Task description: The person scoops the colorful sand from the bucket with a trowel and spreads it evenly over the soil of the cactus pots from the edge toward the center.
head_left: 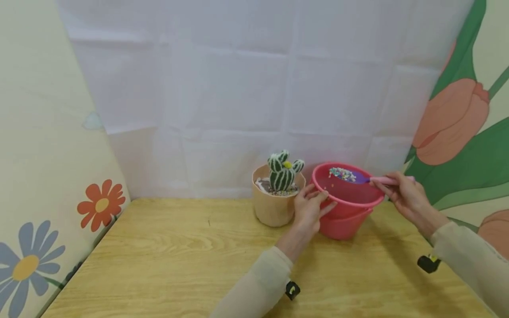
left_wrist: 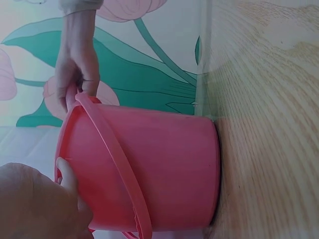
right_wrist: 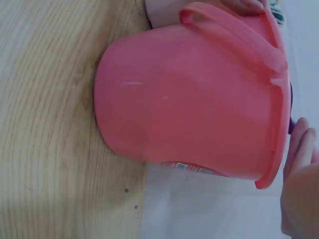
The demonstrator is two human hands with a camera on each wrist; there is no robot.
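A pink bucket [head_left: 343, 226] stands upright on the wooden table, its handle hanging down against the near side. My left hand [head_left: 308, 206] grips the bucket's near left rim, thumb at the edge. In my right hand [head_left: 409, 198] is a small trowel, its pink handle [head_left: 386, 180] between fingers and thumb. The trowel's purple blade reaches over the bucket's mouth, carrying a heap of small multicoloured pebbles [head_left: 342, 174]. In the right wrist view the bucket [right_wrist: 194, 99] hides most of the trowel.
Left of the bucket, close to my left hand, a knitted green-and-white cactus [head_left: 283, 177] sits in a beige pot [head_left: 274, 208]. A creased white sheet [head_left: 238, 97] hangs behind the table [head_left: 179, 256]. Two loose pebbles [right_wrist: 127, 190] lie on the tabletop beside the bucket.
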